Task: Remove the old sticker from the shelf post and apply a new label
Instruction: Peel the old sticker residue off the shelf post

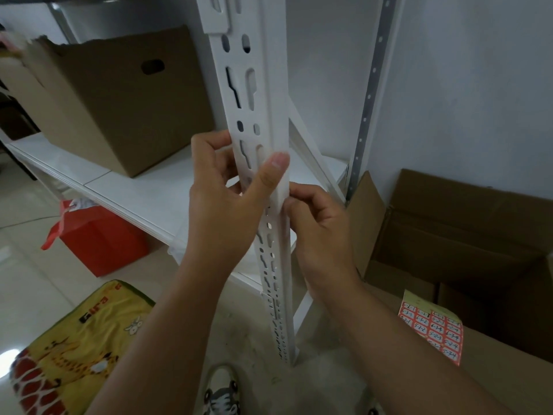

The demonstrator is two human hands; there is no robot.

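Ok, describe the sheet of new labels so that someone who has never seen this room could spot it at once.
Start at the white shelf post that both hands are working on, then look to the lower right, where flattened cardboard boxes lie against the wall. On the nearest cardboard lies the label sheet. It is the only red thing there, a grid of small red stickers with handwritten numbers.

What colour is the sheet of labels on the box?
Red label sheet with handwritten numbers; head view.
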